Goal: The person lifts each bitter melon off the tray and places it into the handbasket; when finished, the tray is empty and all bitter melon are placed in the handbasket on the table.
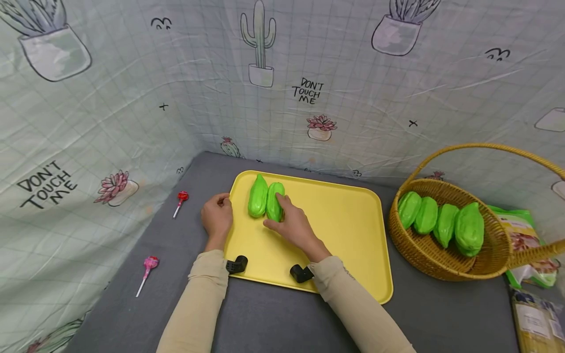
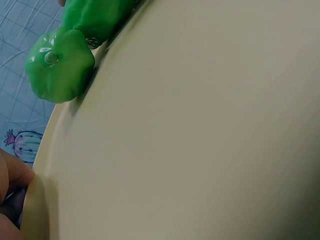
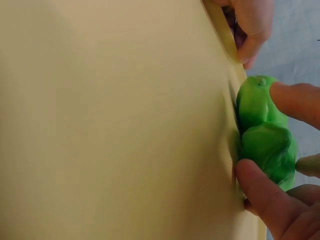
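Between the two hands, on the yellow tray (image 1: pixel 340 235), two glossy, ribbed green fruits, papaya-like in form, lie side by side, lengthwise away from the person. The right hand (image 1: pixel 293 223) holds the nearer one, the right fruit (image 1: pixel 273 207), its thumb at the near end and its fingers over the far side. The left fruit (image 1: pixel 258 197) lies just beside it, toward the left hand (image 1: pixel 217 215). That hand pinches the tray's left rim with curled fingers. The hands are apart, the fruit pair between and slightly beyond them.

Left of the left hand, on the grey tabletop (image 1: pixel 265 318): a red lollipop (image 1: pixel 182 196), near; a pink lollipop (image 1: pixel 150 263), closer to the person. Well to the right of the right hand, beyond the tray: a woven basket (image 1: pixel 408 252) with a hoop handle, containing four similar green fruits (image 1: pixel 470 230) in a row. Farther right, partly behind the basket, a green-edged bag (image 1: pixel 523 225); nearer the person, a clear packet (image 1: pixel 531 318), contents yellowish. Beyond both hands, a cactus-printed cloth (image 1: pixel 353 98).
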`<state>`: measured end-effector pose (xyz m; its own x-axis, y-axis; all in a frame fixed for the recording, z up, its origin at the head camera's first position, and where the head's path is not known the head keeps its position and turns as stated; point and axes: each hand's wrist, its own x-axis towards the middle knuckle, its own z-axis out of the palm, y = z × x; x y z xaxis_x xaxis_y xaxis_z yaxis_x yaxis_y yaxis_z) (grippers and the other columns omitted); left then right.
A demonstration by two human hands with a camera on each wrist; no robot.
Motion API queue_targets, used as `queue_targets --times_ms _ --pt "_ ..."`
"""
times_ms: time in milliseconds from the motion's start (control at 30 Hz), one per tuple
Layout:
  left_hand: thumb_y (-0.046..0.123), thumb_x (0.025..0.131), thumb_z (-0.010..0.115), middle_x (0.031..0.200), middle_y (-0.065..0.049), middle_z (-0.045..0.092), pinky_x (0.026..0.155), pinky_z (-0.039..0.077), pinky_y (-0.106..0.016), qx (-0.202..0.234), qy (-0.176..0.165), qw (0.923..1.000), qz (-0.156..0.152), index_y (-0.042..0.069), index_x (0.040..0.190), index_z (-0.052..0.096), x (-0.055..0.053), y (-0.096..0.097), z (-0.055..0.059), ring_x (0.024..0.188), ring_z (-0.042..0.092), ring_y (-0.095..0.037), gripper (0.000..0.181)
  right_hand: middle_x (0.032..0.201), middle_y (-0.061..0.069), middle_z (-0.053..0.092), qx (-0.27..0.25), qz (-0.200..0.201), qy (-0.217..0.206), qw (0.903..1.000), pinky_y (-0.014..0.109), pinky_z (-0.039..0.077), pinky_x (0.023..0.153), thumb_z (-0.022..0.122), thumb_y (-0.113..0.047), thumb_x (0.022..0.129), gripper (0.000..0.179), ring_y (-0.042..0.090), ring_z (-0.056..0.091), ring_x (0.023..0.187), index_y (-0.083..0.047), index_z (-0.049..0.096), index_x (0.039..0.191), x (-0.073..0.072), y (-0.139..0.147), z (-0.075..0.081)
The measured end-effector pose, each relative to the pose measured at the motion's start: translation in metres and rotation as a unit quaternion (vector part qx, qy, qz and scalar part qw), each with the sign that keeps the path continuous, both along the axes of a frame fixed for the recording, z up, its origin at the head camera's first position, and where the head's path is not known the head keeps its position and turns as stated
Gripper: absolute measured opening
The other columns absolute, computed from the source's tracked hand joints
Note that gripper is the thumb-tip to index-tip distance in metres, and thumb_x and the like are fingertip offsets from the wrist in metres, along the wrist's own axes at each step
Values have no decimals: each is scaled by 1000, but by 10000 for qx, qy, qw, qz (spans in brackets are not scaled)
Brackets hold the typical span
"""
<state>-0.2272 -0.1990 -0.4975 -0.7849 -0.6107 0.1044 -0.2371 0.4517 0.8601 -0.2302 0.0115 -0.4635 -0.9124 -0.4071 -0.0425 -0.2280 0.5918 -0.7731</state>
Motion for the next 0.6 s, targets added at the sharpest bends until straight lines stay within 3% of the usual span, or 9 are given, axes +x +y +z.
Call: queue_targets --times_ms 367,600 --pt "14 101 56 108 -20 75 87 51 -51 13 -20 10000 -17 2 114 76 -1 0 -3 96 68 -37 26 161 27 33 114 -176 237 9995 50 41 117 74 -26 95 77 39 39 148 -9 36 159 0 -2 -4" --pt "13 101 57 107 -20 75 87 51 -50 20 -27 10000 -8 3 114 76 -2 0 -3 95 68 -37 26 158 24 42 -42 -272 246 9993 49 43 116 74 -24 94 75 37 44 146 -7 38 158 2 1 -4"
